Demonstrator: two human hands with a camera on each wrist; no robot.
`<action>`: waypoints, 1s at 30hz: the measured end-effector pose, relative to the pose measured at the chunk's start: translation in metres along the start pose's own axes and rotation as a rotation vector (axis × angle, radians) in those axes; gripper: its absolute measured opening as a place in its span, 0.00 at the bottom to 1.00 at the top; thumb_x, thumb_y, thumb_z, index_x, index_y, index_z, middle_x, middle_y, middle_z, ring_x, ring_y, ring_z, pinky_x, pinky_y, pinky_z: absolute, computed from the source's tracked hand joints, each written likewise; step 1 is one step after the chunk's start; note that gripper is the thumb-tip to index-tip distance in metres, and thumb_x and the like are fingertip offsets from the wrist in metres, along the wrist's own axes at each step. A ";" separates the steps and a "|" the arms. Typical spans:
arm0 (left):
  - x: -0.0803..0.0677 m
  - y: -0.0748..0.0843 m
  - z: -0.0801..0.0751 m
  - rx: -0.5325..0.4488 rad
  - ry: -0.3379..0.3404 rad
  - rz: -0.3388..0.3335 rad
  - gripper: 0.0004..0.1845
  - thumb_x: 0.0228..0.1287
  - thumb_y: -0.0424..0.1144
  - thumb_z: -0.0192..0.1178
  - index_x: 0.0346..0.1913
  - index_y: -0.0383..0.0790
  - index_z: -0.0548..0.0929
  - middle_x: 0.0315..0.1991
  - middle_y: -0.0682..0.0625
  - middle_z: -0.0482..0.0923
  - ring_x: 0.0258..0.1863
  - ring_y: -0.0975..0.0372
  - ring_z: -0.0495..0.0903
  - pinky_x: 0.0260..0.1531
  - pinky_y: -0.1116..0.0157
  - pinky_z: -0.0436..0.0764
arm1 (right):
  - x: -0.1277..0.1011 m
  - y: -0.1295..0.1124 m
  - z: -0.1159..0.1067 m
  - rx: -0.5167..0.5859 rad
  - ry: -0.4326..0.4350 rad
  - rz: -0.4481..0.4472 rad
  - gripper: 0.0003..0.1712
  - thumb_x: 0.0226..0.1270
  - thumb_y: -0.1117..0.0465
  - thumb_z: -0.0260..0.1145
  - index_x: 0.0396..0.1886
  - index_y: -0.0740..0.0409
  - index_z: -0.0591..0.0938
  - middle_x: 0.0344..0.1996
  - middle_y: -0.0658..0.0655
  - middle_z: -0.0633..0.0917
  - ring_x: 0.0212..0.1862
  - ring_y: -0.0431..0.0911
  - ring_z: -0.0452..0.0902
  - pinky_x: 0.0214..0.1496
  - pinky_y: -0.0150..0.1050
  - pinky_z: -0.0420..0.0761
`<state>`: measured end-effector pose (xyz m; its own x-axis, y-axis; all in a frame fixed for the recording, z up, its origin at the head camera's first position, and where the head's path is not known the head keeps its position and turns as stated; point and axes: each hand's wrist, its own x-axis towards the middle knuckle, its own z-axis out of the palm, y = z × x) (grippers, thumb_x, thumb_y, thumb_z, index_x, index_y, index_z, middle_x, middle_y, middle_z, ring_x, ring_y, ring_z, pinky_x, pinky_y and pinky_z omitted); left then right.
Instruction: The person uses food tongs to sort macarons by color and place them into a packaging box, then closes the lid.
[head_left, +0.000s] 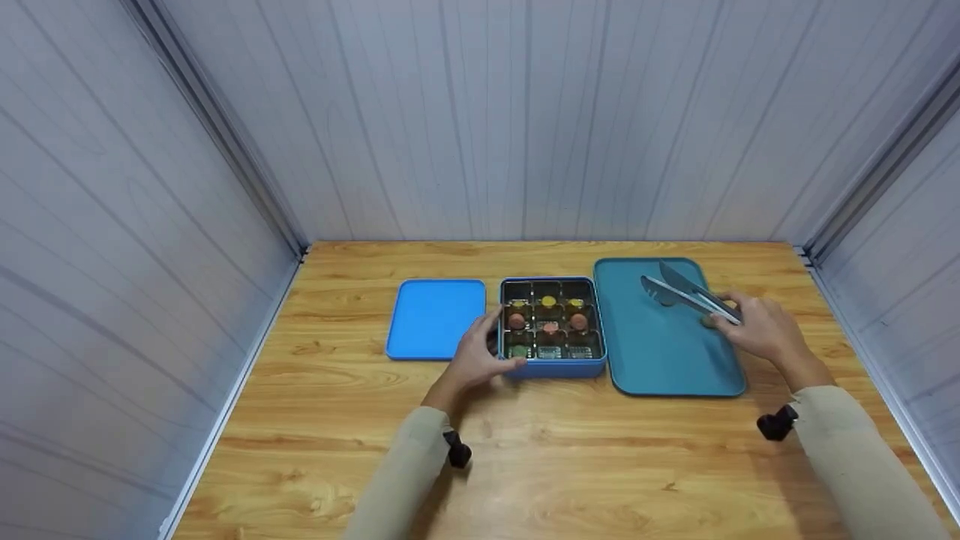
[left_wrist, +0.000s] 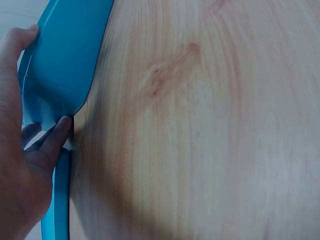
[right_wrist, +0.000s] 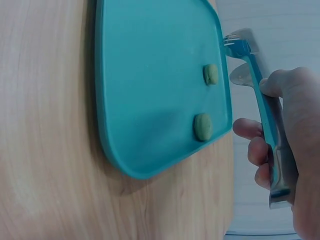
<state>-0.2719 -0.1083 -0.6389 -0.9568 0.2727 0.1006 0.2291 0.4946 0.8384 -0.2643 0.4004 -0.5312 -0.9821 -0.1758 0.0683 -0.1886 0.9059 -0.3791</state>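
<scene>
Gripping one tongs (head_left: 686, 296), perhaps nine sweets (head_left: 548, 324).

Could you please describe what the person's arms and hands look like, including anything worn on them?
Both arms are covered to the wrist by long beige sleeves. A small black device is strapped at each wrist, by the left hand and the right hand. Both hands are bare: no gloves, rings or markings show.

Head view: high, looking forward and down over whole table (head_left: 555, 450), far. Left wrist view: very close, beside left hand (left_wrist: 22, 170) gripping tin (left_wrist: 65, 65). Right wrist view: close beside right hand (right_wrist: 295, 165) holding tongs (right_wrist: 267, 130), over tray (right_wrist: 155, 85). Shared with head view: tin, tray, tabletop.
</scene>
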 end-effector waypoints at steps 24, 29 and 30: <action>-0.009 0.025 -0.008 -0.027 -0.024 -0.033 0.63 0.60 0.55 0.85 0.92 0.42 0.59 0.84 0.35 0.69 0.83 0.40 0.72 0.81 0.42 0.78 | -0.005 0.013 0.012 -0.027 0.009 -0.008 0.22 0.82 0.57 0.67 0.66 0.66 0.84 0.25 0.57 0.82 0.24 0.45 0.69 0.27 0.39 0.64; -0.009 0.022 -0.007 -0.034 -0.020 -0.012 0.65 0.59 0.60 0.85 0.92 0.43 0.60 0.84 0.35 0.69 0.83 0.39 0.71 0.81 0.40 0.77 | -0.004 0.013 0.011 -0.022 -0.012 0.000 0.22 0.83 0.57 0.67 0.67 0.66 0.83 0.26 0.57 0.83 0.24 0.45 0.69 0.27 0.39 0.64; -0.008 0.017 -0.006 -0.022 -0.012 0.000 0.65 0.58 0.63 0.85 0.92 0.43 0.61 0.84 0.35 0.70 0.82 0.39 0.73 0.81 0.41 0.78 | -0.004 0.013 0.010 -0.018 -0.019 0.006 0.22 0.83 0.57 0.66 0.67 0.66 0.83 0.26 0.57 0.83 0.25 0.45 0.69 0.27 0.39 0.65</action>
<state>-0.2618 -0.1068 -0.6218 -0.9547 0.2823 0.0943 0.2248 0.4763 0.8500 -0.2626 0.4087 -0.5455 -0.9829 -0.1774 0.0486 -0.1828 0.9139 -0.3624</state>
